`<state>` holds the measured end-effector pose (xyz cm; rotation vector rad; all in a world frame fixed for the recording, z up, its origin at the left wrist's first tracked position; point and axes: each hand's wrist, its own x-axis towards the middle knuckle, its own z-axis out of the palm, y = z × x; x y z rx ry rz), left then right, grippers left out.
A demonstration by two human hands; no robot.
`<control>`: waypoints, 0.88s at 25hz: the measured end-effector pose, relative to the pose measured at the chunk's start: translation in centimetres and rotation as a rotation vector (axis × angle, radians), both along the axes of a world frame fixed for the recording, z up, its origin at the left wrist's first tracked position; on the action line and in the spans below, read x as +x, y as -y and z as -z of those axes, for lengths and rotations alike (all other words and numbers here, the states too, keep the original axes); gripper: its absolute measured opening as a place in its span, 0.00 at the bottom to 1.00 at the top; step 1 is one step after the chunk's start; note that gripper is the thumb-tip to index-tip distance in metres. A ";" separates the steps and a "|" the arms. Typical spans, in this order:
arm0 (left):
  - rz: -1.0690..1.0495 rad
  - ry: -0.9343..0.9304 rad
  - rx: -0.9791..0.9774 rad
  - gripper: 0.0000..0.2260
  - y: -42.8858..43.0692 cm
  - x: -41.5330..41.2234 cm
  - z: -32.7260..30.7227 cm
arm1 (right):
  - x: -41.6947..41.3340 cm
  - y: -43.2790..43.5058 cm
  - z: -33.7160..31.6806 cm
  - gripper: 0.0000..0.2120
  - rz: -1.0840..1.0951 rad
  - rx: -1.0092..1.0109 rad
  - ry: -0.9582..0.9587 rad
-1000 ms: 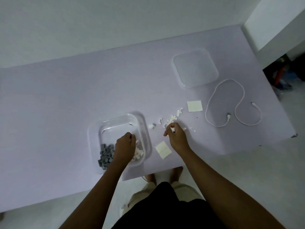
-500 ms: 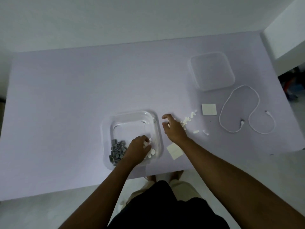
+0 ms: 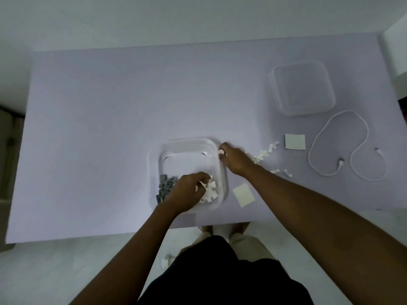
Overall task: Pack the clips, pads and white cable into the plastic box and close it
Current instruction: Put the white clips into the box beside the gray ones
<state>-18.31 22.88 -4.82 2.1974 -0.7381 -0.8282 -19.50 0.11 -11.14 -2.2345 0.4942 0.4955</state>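
The clear plastic box (image 3: 187,144) sits near the table's front edge. Grey clips (image 3: 164,187) lie in its left part and white clips (image 3: 210,191) in its right part. My left hand (image 3: 189,190) is inside the box, fingers curled over the white clips. My right hand (image 3: 234,160) hovers at the box's right rim, pinching a white clip (image 3: 221,152). More white clips (image 3: 263,154) are scattered to the right. Two pale pads lie flat: one (image 3: 243,194) beside the box, one (image 3: 295,141) farther right. The white cable (image 3: 352,150) loops at the right.
The box's clear lid (image 3: 302,88) lies at the back right of the lavender table (image 3: 110,117). A white wall corner (image 3: 396,40) stands at the far right. The table's front edge runs just below the box, with my legs and feet under it.
My right hand has moved left from the loose clip pile to the box's right rim with a white clip. My left hand has stayed inside the box. The camera view shifted.
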 end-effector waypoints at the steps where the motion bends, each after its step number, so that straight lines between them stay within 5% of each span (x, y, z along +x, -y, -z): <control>1: -0.057 0.068 -0.019 0.13 -0.2 0.2 -0.3 | 0.1 0.3 -0.3 0.09 0.099 0.063 0.014; 4: -0.303 0.345 -0.052 0.14 -2.0 1.5 -0.9 | 0.5 0.5 -3.3 0.11 0.320 0.086 0.195; 7: -0.535 0.529 0.035 0.18 -4.9 3.0 -0.2 | 0.6 -2.0 -8.2 0.12 0.125 0.079 0.357; 13: -0.686 0.085 0.163 0.22 -6.7 3.4 2.3 | -0.5 -9.3 -8.4 0.15 -0.573 0.009 -0.134; 22: -0.698 0.039 0.111 0.20 -5.8 4.6 2.0 | -1.5 -8.6 -7.2 0.14 -0.610 -0.125 -0.212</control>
